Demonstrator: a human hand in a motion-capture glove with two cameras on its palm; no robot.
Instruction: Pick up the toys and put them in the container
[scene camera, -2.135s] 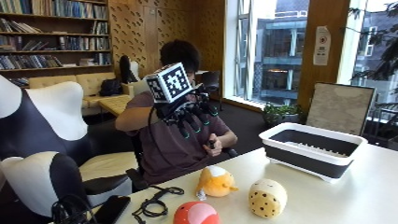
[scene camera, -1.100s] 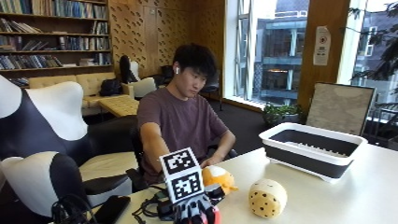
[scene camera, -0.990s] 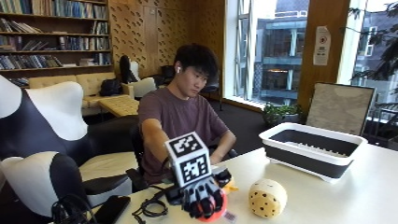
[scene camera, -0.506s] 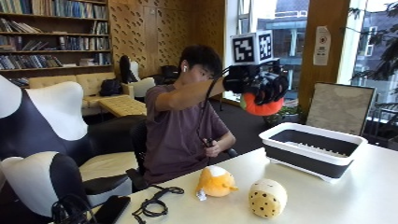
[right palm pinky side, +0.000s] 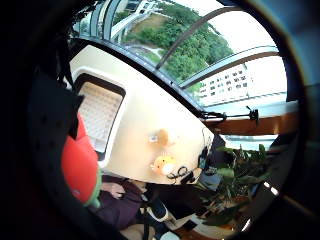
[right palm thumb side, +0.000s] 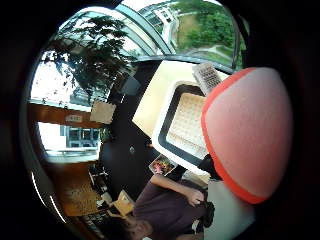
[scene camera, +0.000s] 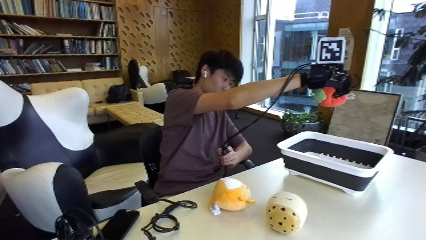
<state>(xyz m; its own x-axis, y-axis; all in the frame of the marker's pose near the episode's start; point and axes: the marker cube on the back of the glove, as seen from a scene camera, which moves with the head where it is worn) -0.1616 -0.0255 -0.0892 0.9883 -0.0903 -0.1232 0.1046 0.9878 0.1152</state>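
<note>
My gloved right hand (scene camera: 327, 79) is raised high above the white container (scene camera: 335, 161) and grips a red toy with a green tip (scene camera: 329, 96). That red toy (right palm thumb side: 246, 133) fills much of the thumb side palm view, with the container (right palm thumb side: 181, 125) and its ribbed floor far below. In the little finger side palm view the red toy (right palm pinky side: 80, 165) sits beside the container (right palm pinky side: 98, 111). An orange plush toy (scene camera: 230, 194) and a cream spotted toy (scene camera: 286, 212) lie on the pale table (scene camera: 373, 215); both toys also show small on the table (right palm pinky side: 150, 100).
Black cables (scene camera: 165, 218) and a dark flat object (scene camera: 120, 224) lie at the table's near left corner. A framed board (scene camera: 365, 117) stands behind the container. The person's bare hand (scene camera: 229, 155) rests at the table edge. A potted plant (scene camera: 301, 120) stands by the window.
The gloved hand came down onto the red toy on the table, gripped it and lifted it up and over to above the container. The orange and spotted toys stayed put.
</note>
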